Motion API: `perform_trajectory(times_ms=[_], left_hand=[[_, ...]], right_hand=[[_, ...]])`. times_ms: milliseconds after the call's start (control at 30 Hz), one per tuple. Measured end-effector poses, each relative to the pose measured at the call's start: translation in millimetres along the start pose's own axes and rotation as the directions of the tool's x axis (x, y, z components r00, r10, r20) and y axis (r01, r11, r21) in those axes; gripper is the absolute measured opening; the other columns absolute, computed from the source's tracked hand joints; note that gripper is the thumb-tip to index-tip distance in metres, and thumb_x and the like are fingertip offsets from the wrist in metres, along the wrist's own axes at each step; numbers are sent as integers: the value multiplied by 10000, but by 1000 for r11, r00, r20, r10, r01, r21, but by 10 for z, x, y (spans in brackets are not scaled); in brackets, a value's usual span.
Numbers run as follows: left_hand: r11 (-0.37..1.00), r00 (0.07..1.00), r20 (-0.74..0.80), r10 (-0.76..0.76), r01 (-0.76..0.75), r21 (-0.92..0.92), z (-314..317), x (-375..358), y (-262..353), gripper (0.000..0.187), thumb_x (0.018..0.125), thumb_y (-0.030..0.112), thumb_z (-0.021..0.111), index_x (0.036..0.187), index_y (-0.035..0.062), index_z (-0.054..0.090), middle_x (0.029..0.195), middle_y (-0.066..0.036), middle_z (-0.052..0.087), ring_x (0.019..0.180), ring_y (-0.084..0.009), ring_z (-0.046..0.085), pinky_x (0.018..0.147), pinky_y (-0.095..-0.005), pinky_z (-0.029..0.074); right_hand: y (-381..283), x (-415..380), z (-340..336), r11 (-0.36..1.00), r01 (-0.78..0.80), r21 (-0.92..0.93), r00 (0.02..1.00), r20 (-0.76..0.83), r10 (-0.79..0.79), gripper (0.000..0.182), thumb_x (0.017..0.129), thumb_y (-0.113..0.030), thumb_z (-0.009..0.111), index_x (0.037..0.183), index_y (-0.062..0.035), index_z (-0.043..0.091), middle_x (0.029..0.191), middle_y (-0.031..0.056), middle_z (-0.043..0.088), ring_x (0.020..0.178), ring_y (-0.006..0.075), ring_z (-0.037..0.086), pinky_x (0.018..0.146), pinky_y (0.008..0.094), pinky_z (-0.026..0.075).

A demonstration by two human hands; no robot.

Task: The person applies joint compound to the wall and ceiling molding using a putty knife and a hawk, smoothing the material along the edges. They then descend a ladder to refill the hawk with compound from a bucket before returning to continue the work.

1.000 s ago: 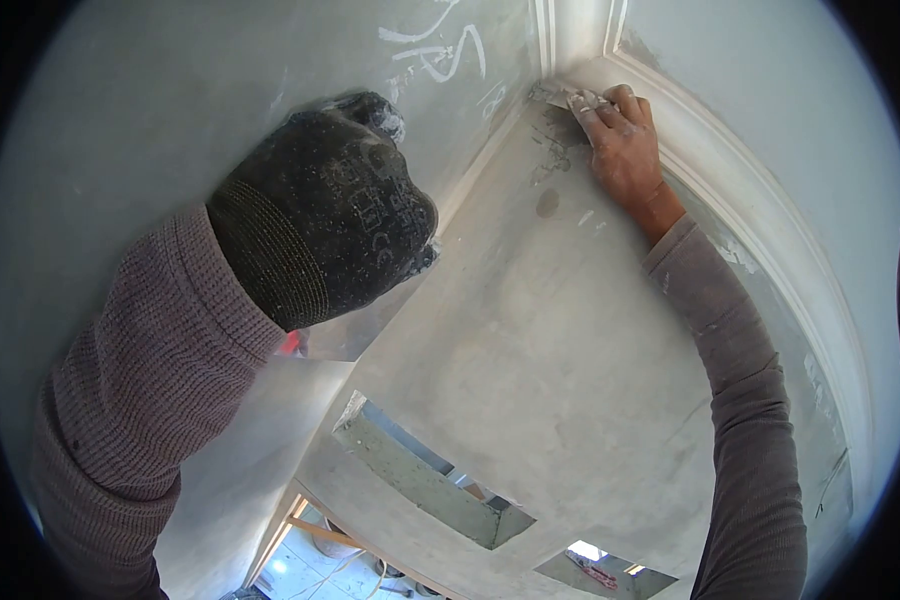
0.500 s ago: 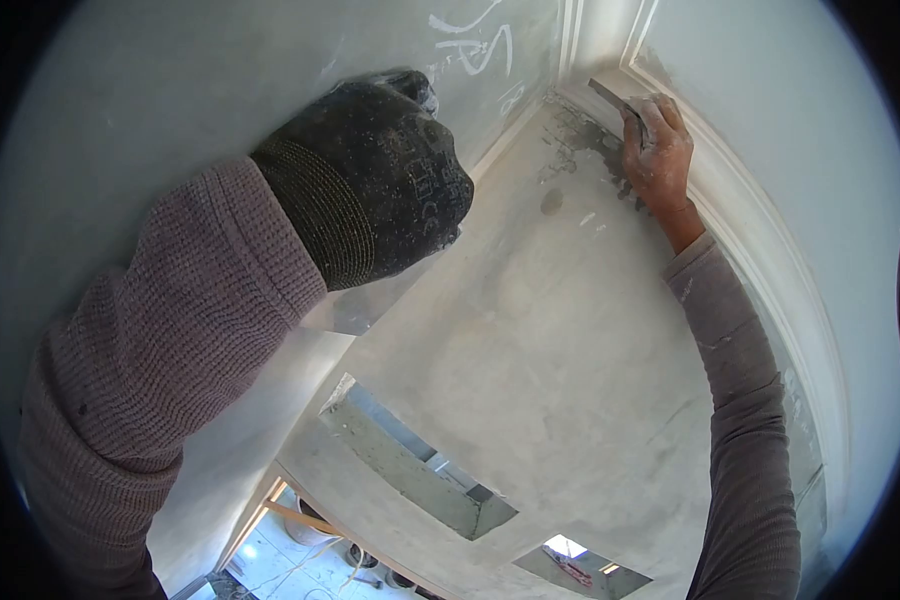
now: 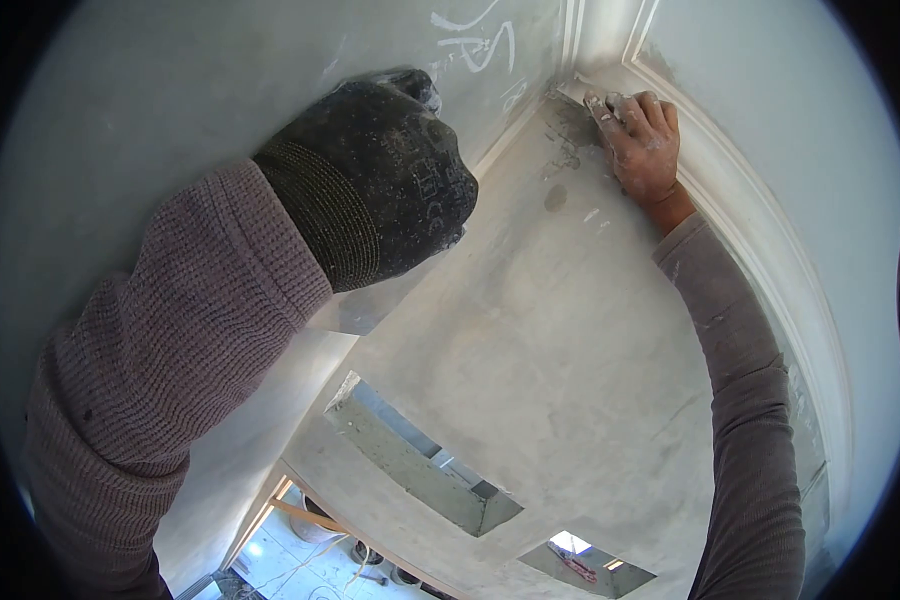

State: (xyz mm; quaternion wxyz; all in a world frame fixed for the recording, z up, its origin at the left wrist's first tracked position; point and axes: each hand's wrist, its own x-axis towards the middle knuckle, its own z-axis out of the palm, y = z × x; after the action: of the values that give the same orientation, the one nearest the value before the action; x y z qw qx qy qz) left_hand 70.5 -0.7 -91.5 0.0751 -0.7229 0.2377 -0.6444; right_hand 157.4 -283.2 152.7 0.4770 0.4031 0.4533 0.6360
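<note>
Nearest the camera, the person's left hand (image 3: 385,180), in a dark knitted work glove dusted with plaster, is closed into a fist around a flat grey metal plaster board (image 3: 370,300), whose pale edge sticks out below the glove. The brownish ribbed sleeve (image 3: 160,370) of that arm fills the lower left of the view.

Beyond the glove lies the smooth grey plastered ceiling (image 3: 550,380). Below the glove, two rectangular recessed openings (image 3: 420,470) are cut into it.

Farther off, up and to the right of the glove, the bare right hand (image 3: 642,148), smeared with white plaster, reaches into the corner where the ceiling meets the white moulded cornice (image 3: 760,240). Its fingers are curled and pressed flat against the surface, gripping a small plaster-coated scraper (image 3: 598,100); only the tool's tip shows past the fingertips, touching the corner. Dark damp patches of fresh filler (image 3: 570,135) lie just beside the scraper, on the side towards the glove.
</note>
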Motion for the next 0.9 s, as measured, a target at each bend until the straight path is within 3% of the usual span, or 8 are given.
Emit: perform_trajectory(times_ms=[33,100,200,400,533,600,833,900], left_hand=[[1000,1000,0,3,-3,0,75,-16,-20,184,779,279,767,719,141,661,677,-44,635,724,-239,640,825,-386,550],[980,992,-120,-34,9,-197,162,-34,-66,180,769,279,772,706,148,664,656,-45,626,708,-240,637,829,-393,551],[1000,1000,-12,-4,4,3,90,-16,-15,163,771,244,778,721,138,665,677,-45,635,705,-244,637,834,-398,551],[988,997,-66,-32,22,-153,79,-41,-37,162,776,227,779,718,133,660,684,-47,638,702,-241,636,842,-414,558],[991,996,-85,10,-21,-134,66,-34,-37,147,803,216,769,741,123,673,698,-44,652,717,-236,644,847,-407,565],[1000,996,84,11,-9,-27,-55,-5,-11,135,830,219,755,770,119,688,726,-40,670,737,-246,652,863,-404,568],[995,998,51,21,-17,-95,-10,-11,-43,128,852,256,738,839,135,698,768,-36,683,813,-247,660,858,-428,566],[998,957,287,-36,47,-33,-124,69,-7,151,866,264,732,894,124,683,784,-35,680,844,-233,661,889,-427,553]], right_hand=[[12,4,-3,1000,6,-14,1000,-15,-6,427,776,-115,685,1201,-117,734,1063,35,649,931,229,590,790,383,431],[25,20,3,1000,10,-28,999,-32,-11,448,775,-119,677,1220,-118,730,1081,31,651,929,225,590,790,383,431],[28,38,28,999,10,-39,998,-62,-13,447,784,-121,669,1227,-111,728,1129,13,658,944,220,586,798,378,430],[38,8,70,999,22,-33,993,119,-18,428,799,-132,670,1220,-96,736,1160,-7,689,1004,207,567,836,358,425],[19,31,54,999,31,-39,981,193,-23,393,811,-128,673,1195,-90,751,1163,17,710,1061,211,569,868,358,427],[26,42,50,999,33,-41,978,207,-24,382,814,-125,674,1186,-88,755,1162,24,716,1083,214,570,881,359,427],[10,64,34,1000,-19,7,960,280,17,383,804,-94,699,1183,-83,752,1156,38,725,1135,214,571,920,362,423],[18,85,5,999,-34,8,959,282,31,385,804,-93,703,1186,-83,751,1156,37,727,1136,212,571,924,363,423]])
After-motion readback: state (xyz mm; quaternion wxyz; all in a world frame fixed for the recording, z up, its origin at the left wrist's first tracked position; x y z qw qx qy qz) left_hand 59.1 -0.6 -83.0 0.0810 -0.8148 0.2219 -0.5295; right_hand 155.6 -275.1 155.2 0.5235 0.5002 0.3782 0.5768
